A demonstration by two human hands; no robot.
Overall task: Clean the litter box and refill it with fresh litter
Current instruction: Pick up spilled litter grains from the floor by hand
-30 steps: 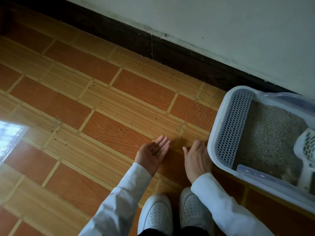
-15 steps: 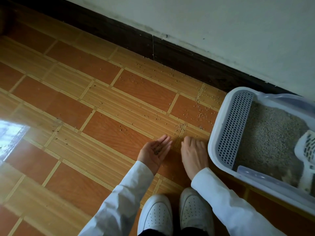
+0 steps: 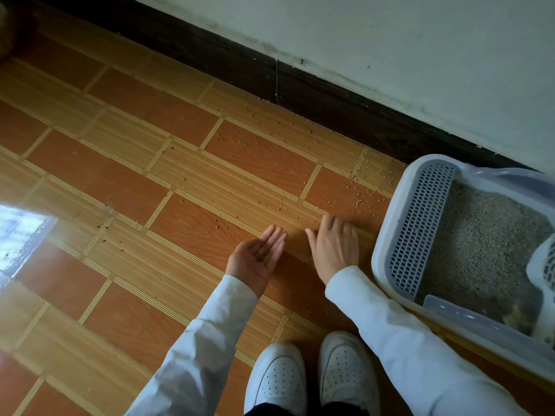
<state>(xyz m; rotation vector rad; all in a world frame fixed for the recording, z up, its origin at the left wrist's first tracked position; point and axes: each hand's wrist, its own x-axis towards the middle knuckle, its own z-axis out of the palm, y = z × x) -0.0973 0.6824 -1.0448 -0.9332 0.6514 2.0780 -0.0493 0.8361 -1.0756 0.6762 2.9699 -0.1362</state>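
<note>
Lying beside right hand (image 3: 335,249), litter box (image 3: 387,235)

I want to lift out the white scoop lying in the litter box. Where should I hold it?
Probably by the handle. The scoop lies on the litter at the box's right end, its slotted head showing. Come from above; the frame edge cuts off most of it.

Glossy wood-grain floor tiles (image 3: 186,223) strewn with coarse litter granules (image 3: 357,202), smooth pale plastic litter box (image 3: 387,235) with matt grey perforated grille (image 3: 420,223), grainy grey litter (image 3: 486,235), white perforated leather-look shoes (image 3: 279,382), soft cloth sleeves (image 3: 204,349).
</note>
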